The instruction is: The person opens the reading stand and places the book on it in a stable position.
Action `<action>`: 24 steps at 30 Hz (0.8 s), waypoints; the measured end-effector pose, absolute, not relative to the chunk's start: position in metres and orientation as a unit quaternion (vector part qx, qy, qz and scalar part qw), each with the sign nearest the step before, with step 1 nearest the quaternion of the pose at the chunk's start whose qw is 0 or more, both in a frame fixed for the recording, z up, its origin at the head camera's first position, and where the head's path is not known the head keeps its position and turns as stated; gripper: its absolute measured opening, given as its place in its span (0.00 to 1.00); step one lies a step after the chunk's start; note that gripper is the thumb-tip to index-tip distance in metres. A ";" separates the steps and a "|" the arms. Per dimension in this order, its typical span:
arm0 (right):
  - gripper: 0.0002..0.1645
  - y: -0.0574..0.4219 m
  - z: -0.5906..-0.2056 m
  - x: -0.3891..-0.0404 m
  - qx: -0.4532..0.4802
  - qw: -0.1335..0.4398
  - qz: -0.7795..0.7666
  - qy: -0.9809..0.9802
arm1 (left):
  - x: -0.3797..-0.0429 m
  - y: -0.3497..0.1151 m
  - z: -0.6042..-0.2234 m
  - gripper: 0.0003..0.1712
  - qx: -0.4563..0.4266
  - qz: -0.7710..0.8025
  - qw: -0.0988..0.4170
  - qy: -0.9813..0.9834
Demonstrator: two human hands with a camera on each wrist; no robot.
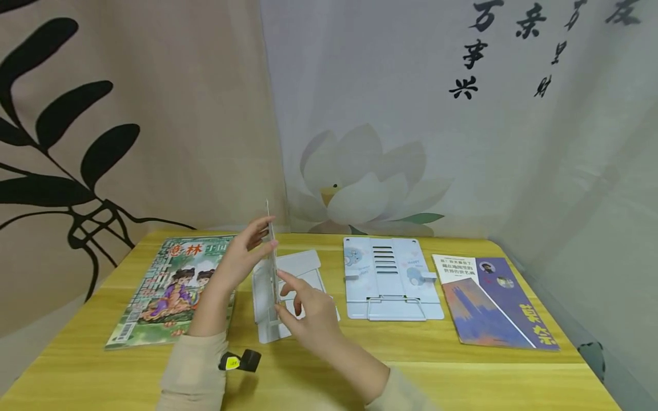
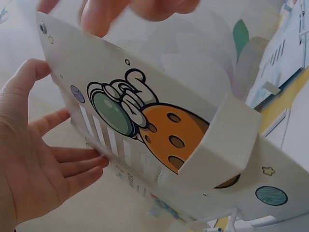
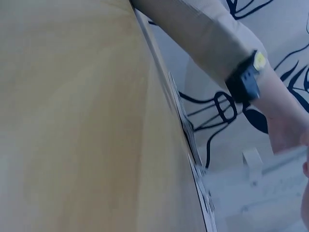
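A white book stand (image 2: 63, 53) with a cartoon astronaut, slots and a folded clip is held upright; the head view shows it almost edge-on. My left hand (image 1: 244, 254) grips its far upper part, and in the left wrist view the thumb and fingers (image 2: 79, 169) meet its edge. Lower down, my right hand (image 1: 311, 317) holds the near part between index finger and thumb. Blurred fingertips lie over the stand's edge at the top of the left wrist view. In the right wrist view most of my right hand is out of sight.
Behind the held stand, a second white stand (image 1: 303, 265) lies on the wooden table (image 1: 390, 371). Right of it lies a pale blue book stand (image 1: 354, 294). A magazine (image 1: 159, 291) lies at the left, a purple-covered book (image 1: 506, 319) at the right. A curtain (image 1: 205, 114) hangs behind.
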State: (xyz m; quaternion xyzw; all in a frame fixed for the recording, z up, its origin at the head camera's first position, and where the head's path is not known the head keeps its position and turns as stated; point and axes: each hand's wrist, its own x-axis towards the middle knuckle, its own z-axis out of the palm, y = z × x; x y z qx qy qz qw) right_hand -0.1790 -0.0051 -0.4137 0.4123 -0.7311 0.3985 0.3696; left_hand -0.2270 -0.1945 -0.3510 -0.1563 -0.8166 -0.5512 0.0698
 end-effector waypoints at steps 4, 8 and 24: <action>0.27 0.013 -0.420 -0.190 0.408 0.295 0.426 -0.752 | -0.228 -0.199 -0.352 0.32 -0.167 -0.578 0.063 -0.797; 0.15 0.031 -0.432 -0.204 0.334 0.199 0.401 -0.829 | -0.231 -0.203 -0.355 0.31 -0.170 -0.593 0.060 -0.785; 0.07 0.033 -0.463 -0.237 0.257 0.048 0.308 -0.915 | -0.244 -0.212 -0.364 0.31 -0.195 -0.611 0.059 -0.765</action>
